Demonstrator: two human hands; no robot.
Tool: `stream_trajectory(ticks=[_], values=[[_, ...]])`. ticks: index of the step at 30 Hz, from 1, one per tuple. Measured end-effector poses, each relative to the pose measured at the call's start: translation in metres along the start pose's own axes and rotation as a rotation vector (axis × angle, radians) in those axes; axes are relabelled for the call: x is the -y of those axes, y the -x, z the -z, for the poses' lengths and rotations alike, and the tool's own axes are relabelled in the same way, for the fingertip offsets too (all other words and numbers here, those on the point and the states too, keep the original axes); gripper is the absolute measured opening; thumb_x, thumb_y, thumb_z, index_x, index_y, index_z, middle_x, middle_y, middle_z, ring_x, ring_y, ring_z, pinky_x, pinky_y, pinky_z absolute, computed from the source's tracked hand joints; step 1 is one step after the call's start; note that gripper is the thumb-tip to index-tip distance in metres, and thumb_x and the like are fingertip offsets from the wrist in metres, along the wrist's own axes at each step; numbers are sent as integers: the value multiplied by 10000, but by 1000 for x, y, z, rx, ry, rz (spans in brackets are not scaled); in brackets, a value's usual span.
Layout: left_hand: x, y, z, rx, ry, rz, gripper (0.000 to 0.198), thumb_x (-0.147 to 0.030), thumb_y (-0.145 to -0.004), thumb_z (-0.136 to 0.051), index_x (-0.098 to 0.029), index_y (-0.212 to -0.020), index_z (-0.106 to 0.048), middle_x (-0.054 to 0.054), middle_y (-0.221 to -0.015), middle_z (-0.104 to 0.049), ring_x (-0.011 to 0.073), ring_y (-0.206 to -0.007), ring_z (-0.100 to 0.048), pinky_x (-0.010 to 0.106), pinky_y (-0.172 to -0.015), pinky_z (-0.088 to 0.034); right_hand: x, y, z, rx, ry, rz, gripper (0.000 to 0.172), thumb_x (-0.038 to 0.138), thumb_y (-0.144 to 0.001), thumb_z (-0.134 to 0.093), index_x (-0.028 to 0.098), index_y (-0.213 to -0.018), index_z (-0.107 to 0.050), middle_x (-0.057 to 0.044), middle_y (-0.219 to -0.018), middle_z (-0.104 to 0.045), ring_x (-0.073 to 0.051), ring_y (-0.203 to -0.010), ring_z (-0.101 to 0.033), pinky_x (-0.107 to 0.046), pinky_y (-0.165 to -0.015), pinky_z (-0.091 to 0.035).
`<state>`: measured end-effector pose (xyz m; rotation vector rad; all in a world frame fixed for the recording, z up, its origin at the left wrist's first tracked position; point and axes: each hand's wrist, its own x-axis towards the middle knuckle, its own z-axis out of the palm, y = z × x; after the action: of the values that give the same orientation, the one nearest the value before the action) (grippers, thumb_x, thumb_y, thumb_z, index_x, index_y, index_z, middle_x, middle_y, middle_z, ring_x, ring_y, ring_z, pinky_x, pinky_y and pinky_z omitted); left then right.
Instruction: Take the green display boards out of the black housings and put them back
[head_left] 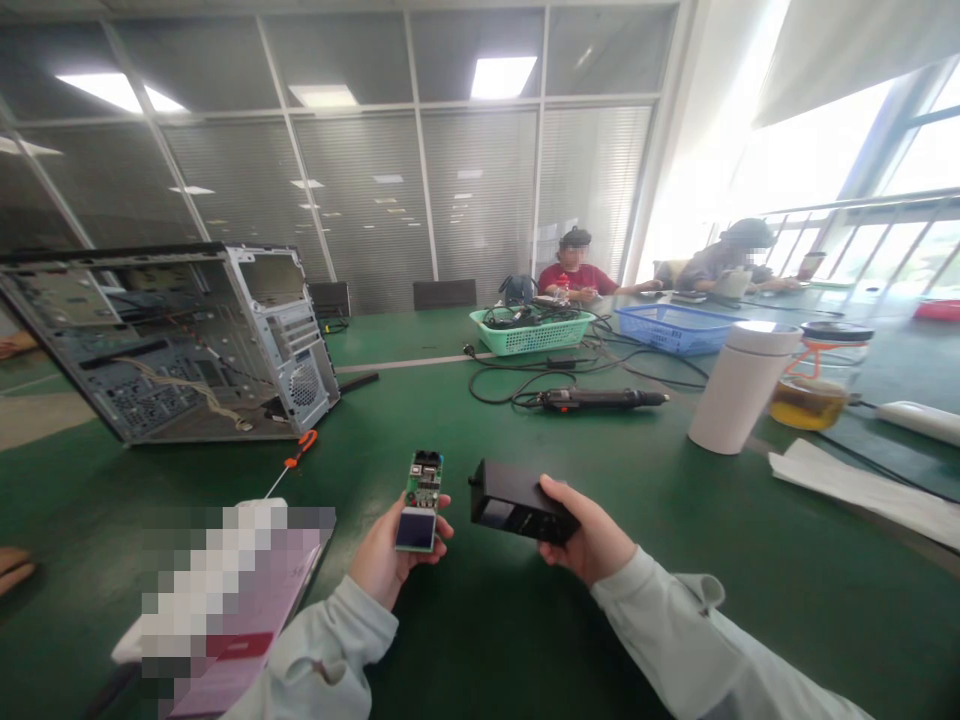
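Observation:
My left hand [382, 550] holds a small green circuit board [424, 490] upright, with a dark display at its lower end and components above. The fingers wrap round its sides. To the right, my right hand [592, 535] grips a black rectangular case [517, 500] by its right end, thumb on top and fingers beneath. The case has a window-like opening on its near side and a small knob at its left end. Board and case are apart, both held above the green table [480, 620].
An open computer case [300, 380] stands at left, near an orange-handled screwdriver [302, 450]. A black electric screwdriver [600, 400], green basket [536, 335], blue basket [675, 330], white bottle [742, 390] and tea jar [814, 395] lie beyond. A purple booklet [292, 580] is near left. Two people sit behind.

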<state>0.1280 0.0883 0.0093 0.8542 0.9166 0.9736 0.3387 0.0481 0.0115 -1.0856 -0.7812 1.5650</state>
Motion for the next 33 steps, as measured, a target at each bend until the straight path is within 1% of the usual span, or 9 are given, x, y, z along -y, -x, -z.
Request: stream_trajectory(ticks=[2, 4, 7, 13, 20, 24, 27, 30, 33], values=[[2, -2, 2, 9, -8, 4, 342, -360, -781, -462, -74, -867, -627, 68, -568, -641, 143, -449, -566, 225, -429, -406, 3, 1, -2, 37, -61, -124, 406, 535, -814, -464, 132, -815, -507, -30, -567, -521, -116, -414, -486, -187, -385, -388], [2, -3, 2, 11, -12, 5, 341, -358, -780, -460, -74, -872, -625, 67, -569, -642, 143, -453, -565, 227, -433, -405, 6, 4, -4, 105, -168, -274, 507, 557, -885, -290, 113, -868, -535, -52, -561, -542, -128, -426, -514, -195, -412, -411], [1, 0, 0, 7, -11, 3, 329, -348, -778, -461, -76, -867, -622, 63, -570, -642, 138, -458, -564, 222, -439, -404, 8, 10, -8, 207, -295, -404, 652, 588, -905, -124, 102, -917, -558, -62, -543, -563, -143, -441, -548, -198, -437, -425], [-3, 4, -6, 9, -20, -10, 316, -348, -765, -481, -79, -860, -618, 53, -569, -643, 126, -460, -561, 208, -446, -401, 6, 10, -7, 339, -307, -475, 758, 615, -881, -24, 106, -774, -575, -99, -566, -597, -171, -470, -583, -217, -470, -439], [-3, 5, -7, 0, -45, -21, 318, -358, -771, -483, -84, -848, -625, 56, -574, -643, 128, -463, -563, 213, -452, -397, 1, 9, -8, 409, -261, -451, 751, 628, -876, -4, 114, -820, -549, -84, -552, -582, -141, -436, -557, -188, -451, -416], [-2, 6, -8, -16, -57, -25, 308, -358, -778, -479, -88, -813, -623, 58, -574, -642, 132, -460, -559, 219, -449, -398, -2, 9, -9, 401, -240, -424, 636, 606, -899, -72, 129, -869, -492, -51, -602, -573, -118, -427, -545, -175, -434, -408], [-1, 6, -8, -39, -65, -40, 313, -375, -771, -495, -93, -708, -614, 63, -570, -638, 137, -466, -561, 228, -458, -406, -5, 9, -10, 396, -207, -339, 454, 581, -820, -443, 149, -957, -439, -37, -726, -582, -98, -453, -539, -167, -438, -408], [-1, 6, -8, -23, -57, -38, 326, -386, -770, -496, -88, -778, -626, 60, -571, -640, 134, -458, -559, 224, -446, -397, -8, 10, -10, 391, -137, -177, 616, 424, -590, -747, 204, -1028, -374, -13, -828, -566, -130, -583, -579, -178, -487, -433], [-2, 5, -7, 1, -51, -27, 346, -389, -768, -496, -81, -844, -631, 61, -573, -641, 131, -455, -557, 218, -441, -391, -11, 9, -8, 357, -55, -41, 608, 299, -558, -774, 214, -1002, -367, -5, -867, -549, -183, -738, -598, -213, -558, -465]])
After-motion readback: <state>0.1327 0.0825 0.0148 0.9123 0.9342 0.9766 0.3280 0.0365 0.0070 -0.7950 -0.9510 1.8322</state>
